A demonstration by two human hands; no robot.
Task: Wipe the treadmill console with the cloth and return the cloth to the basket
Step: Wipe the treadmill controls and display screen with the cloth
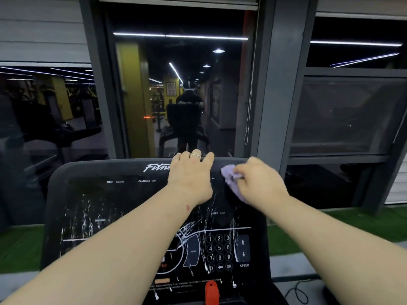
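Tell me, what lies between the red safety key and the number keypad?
In the head view, black console panel with white liquid streaks and small warning text lies between red safety key and number keypad.

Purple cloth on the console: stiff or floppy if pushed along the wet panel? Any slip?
Probably floppy: the cloth bunches and folds under the right hand. Likely light, since fingers alone hold it. It may drag rather than glide, given the streaky wet console.
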